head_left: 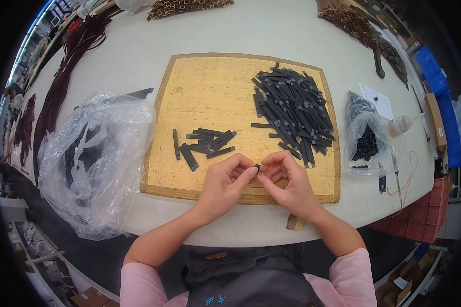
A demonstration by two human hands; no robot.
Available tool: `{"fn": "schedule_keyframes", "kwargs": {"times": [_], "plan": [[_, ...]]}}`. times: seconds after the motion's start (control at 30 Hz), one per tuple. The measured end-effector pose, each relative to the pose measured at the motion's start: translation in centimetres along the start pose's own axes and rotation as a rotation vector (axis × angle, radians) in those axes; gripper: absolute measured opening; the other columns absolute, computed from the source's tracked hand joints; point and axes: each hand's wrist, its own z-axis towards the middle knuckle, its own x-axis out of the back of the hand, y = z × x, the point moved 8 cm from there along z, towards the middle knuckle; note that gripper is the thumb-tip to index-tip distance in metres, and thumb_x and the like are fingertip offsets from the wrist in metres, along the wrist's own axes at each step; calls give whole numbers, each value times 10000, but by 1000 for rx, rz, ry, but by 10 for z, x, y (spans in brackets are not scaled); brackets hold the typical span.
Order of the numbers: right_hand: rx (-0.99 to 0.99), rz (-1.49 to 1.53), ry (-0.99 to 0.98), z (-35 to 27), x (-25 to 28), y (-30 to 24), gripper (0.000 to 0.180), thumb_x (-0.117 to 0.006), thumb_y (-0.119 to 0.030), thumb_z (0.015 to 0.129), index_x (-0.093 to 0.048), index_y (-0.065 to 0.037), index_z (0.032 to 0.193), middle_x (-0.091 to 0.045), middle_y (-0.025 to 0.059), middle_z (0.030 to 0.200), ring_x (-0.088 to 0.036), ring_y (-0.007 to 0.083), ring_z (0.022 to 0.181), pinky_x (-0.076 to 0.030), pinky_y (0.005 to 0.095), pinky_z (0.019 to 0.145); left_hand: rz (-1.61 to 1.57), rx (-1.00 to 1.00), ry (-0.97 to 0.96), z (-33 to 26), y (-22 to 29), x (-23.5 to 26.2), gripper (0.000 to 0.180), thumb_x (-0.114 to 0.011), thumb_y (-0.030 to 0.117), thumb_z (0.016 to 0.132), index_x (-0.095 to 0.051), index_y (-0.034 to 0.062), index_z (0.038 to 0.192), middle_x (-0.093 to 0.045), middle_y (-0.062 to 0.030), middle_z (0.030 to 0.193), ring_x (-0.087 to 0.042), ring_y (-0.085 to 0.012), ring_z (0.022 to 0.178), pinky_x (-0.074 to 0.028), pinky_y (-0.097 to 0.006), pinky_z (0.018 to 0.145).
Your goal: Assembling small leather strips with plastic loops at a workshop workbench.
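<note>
Small dark piece (257, 167) mostly hidden between fingertips of left hand (225, 184) and right hand (287, 184).

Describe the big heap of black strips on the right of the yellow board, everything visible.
The big heap of black strips is a loose pile of many flat, narrow, dark strips, matte, perhaps leather or rubber. They lie criss-crossed, mostly slanting from upper left to lower right, some with lighter grey ends. The heap rests on the right half of the yellow board, a few strips straying off its left and lower edges. Neither hand touches it; the right hand is just below.

left hand (225, 181) and right hand (287, 181) together, fingertips pinched, forearms converging
</note>
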Motion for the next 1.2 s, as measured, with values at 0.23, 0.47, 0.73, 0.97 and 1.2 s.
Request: {"fn": "schedule_keyframes", "kwargs": {"times": [0.23, 0.47, 0.73, 0.97, 1.2], "plan": [[-100, 88, -37, 1, 11, 7, 239, -680, -11, 929, -582, -2, 1147, -640, 53, 974, -674, 95, 854, -561, 225, 695, 56, -60, -46, -2, 4, -13, 163, -562, 36, 1000, -640, -67, 1101, -710, -121, 986, -696, -145, 899, -560, -265, 804], [273, -162, 391, -21, 115, -34, 224, -704, -23, 910, -620, 3, 1116, -666, 54, 995, -639, 89, 867, -531, 245, 744, 29, -88, -41, -7, 23, -6, 244, -521, 35, 1018, -579, -43, 1242, -685, -126, 1081, -677, -151, 938, -541, -264, 846], [61, -497, 724, -46, 194, -44, 136, -618, -37, 950, -695, -19, 1060, -707, 46, 912, -642, 113, 746, -485, 238, 626, -58, -164, 188, 10, 55, 46, 224, -564, 48, 995, -602, -24, 1204, -694, -110, 1086, -678, -150, 967, -530, -272, 868], [518, -737, -86, 36, -16, -59, 187, -672, -57, 884, -651, -42, 1069, -664, 124, 1007, -657, 297, 918, -523, 338, 744, 590, -253, 405, 14, 50, 103, 163, -641, 35, 896, -666, 12, 1055, -673, -112, 981, -659, -282, 928, -530, -366, 804], [363, -732, -305, 77, -62, -40, 144, -694, -83, 821, -585, -45, 907, -575, 111, 885, -581, 303, 866, -471, 412, 794, 926, -391, 290, 9, 49, 63, 130, -718, 16, 798, -664, 67, 904, -593, -77, 976, -545, -291, 1014, -441, -401, 896]]}}
